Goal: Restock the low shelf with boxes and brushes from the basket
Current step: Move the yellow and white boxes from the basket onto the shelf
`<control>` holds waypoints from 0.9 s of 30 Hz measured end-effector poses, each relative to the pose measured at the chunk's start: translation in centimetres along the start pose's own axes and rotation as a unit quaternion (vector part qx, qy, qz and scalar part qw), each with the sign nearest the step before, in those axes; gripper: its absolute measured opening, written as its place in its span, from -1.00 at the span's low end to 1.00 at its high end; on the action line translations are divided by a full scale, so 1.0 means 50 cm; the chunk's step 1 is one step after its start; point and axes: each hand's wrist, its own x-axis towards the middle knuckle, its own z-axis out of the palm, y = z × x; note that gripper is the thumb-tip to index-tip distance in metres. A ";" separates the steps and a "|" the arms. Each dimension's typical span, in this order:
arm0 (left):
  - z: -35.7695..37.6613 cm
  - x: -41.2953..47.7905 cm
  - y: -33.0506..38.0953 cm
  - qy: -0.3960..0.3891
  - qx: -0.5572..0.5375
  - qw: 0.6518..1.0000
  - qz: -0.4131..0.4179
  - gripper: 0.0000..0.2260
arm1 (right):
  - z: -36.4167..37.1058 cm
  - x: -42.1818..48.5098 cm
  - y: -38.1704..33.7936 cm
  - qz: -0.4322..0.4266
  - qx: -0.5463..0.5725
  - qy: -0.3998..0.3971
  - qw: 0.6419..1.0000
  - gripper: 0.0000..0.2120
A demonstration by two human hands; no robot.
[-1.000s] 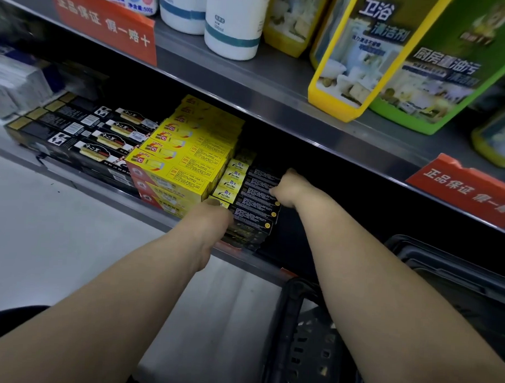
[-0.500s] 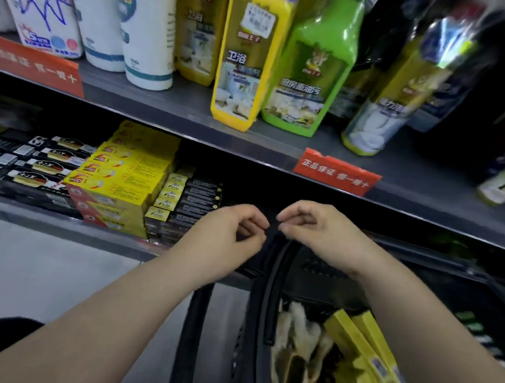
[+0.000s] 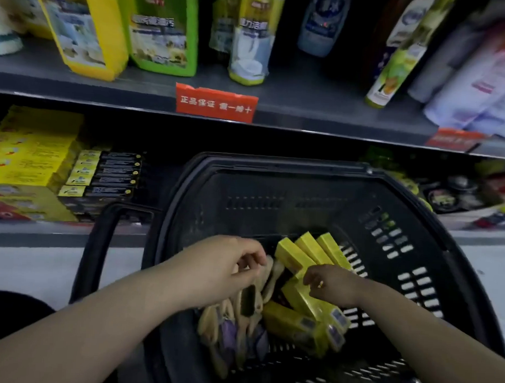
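Shop aisle, grey shelving across the top half of the frame. Upper shelf [image 3: 307, 107] carries bottles [image 3: 163, 28] of cleaner in yellow, green and white, with a red tag [image 3: 216, 103] on its front edge. Low shelf [image 3: 41, 234] at left centre holds stacked yellow cartons [image 3: 30, 158] and, just to their right, black cartons [image 3: 113, 170] with yellow ends. Pale floor [image 3: 25, 268] shows below the shelf edge. Black slotted basket [image 3: 275, 166] fills centre and lower right, its handle [image 3: 98, 248] folded down on the left side. Task goods are in the basket bottom: boxes [image 3: 307, 306] — long, yellow — lean in a fan right of centre, and brushes [image 3: 248, 302], tan with dark bristles, lie heaped just left of them, touching. Both bare forearms reach in from the bottom edge. Left hand [image 3: 227, 265] sits over the top of the brush heap, fingers curled downward; whether it holds a brush I cannot tell — blurred. Right hand [image 3: 331, 284], a ring on one finger, rests on the boxes with fingertips curled against one box's upper edge; whether it grips that box or only touches it I cannot tell.
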 end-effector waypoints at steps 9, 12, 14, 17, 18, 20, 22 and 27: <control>0.084 0.034 0.018 -0.023 -0.046 0.996 -0.074 -0.92 | 0.080 0.092 0.009 0.058 -0.126 -0.009 0.990 -0.34; 0.082 0.036 0.021 -0.012 -0.092 0.990 -0.109 -0.91 | 0.076 0.095 -0.001 0.063 -0.120 0.004 0.991 -0.43; 0.081 0.039 0.024 -0.012 -0.121 0.984 -0.132 -0.91 | 0.039 0.077 -0.004 0.055 -0.102 0.015 0.993 -0.47; 0.085 0.036 0.026 -0.008 -0.153 0.975 -0.162 -0.87 | -0.045 0.027 -0.020 0.042 -0.046 0.074 0.995 -0.53; 0.086 0.035 0.025 -0.004 -0.157 0.973 -0.169 -0.85 | -0.071 0.008 -0.027 0.035 -0.019 0.104 0.994 -0.54; 0.087 0.034 0.023 0.002 -0.157 0.971 -0.177 -0.80 | -0.109 -0.032 -0.041 0.014 0.065 0.156 0.986 -0.55; 0.086 0.035 0.024 0.006 -0.176 0.969 -0.176 -0.71 | -0.125 -0.072 -0.055 -0.014 0.220 0.158 0.963 -0.62; 0.084 0.045 0.035 0.010 -0.288 0.939 -0.189 -0.71 | -0.116 -0.119 -0.081 -0.072 0.457 0.048 0.885 -0.74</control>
